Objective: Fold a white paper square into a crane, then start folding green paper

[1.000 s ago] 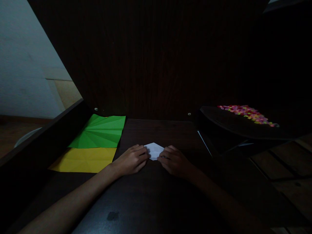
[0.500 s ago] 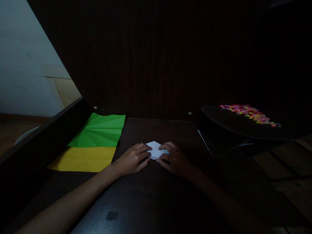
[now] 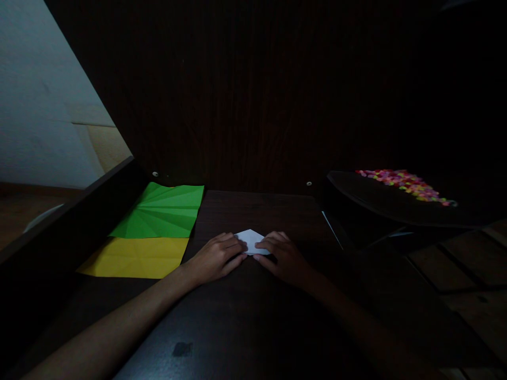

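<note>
A dark wooden table [image 3: 253,327] carries green paper [image 3: 162,211] and yellow paper [image 3: 134,257]. Left hand [image 3: 216,258] and right hand [image 3: 283,258], fingers curled, press the folded white paper [image 3: 250,240] flat between them.

White, green and yellow paper on a dark brown desk

The folded paper [image 3: 250,240] between the hands is plain white, with no print on it. To the left of the left hand [image 3: 216,258] lies a bright green sheet [image 3: 162,212] marked by creases that fan out like rays, and just nearer lies a plain yellow sheet [image 3: 137,257] with faint fold lines. The desk [image 3: 253,316] is very dark brown, as is the wood-grained panel [image 3: 253,105] beyond the hands. Far to the right of the right hand [image 3: 283,258], a heap of small pieces [image 3: 404,184] shows pink, yellow, green and orange on a black surface.
</note>
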The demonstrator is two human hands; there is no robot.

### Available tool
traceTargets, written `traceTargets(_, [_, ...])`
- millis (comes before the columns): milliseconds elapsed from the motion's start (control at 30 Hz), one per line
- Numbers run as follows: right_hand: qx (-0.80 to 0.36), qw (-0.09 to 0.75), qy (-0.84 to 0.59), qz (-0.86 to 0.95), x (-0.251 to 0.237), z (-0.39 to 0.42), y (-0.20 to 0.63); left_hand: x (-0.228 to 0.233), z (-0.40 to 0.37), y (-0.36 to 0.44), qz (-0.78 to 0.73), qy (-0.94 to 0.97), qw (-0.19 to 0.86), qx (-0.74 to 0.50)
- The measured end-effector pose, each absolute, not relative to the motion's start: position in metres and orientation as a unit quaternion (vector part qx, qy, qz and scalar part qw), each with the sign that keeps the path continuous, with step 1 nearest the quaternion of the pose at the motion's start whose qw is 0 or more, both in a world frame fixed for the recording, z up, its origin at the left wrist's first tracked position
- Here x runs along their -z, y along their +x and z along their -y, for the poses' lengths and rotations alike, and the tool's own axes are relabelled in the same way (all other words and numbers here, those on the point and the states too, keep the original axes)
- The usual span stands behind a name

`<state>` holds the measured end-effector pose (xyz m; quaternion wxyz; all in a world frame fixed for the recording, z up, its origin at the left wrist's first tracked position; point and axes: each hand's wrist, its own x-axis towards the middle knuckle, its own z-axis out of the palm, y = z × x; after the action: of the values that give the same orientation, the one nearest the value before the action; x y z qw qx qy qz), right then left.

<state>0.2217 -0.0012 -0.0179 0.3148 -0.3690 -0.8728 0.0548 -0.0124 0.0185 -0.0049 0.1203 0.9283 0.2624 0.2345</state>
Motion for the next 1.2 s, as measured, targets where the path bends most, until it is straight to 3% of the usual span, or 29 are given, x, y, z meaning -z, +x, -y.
traceTargets(367, [-0.128, 0.311, -0.437, 0.834, 0.0186, 0.001, 0.2199, 0.0077, -0.0212, -0.0104, -0.318, 0.88, 0.211, -0.284])
traceTargets(867, [-0.149, 0.332, -0.402, 0.84, 0.0226, -0.0034, 0.2188, 0.012, -0.0238, -0.0102, -0.268, 0.921, 0.142, -0.245])
traceTargets(1200, [-0.184, 0.303, -0.388, 0.851, 0.0189, -0.0051, 0.2264, 0.0115, -0.0252, -0.0145, -0.261, 0.932, 0.126, -0.218])
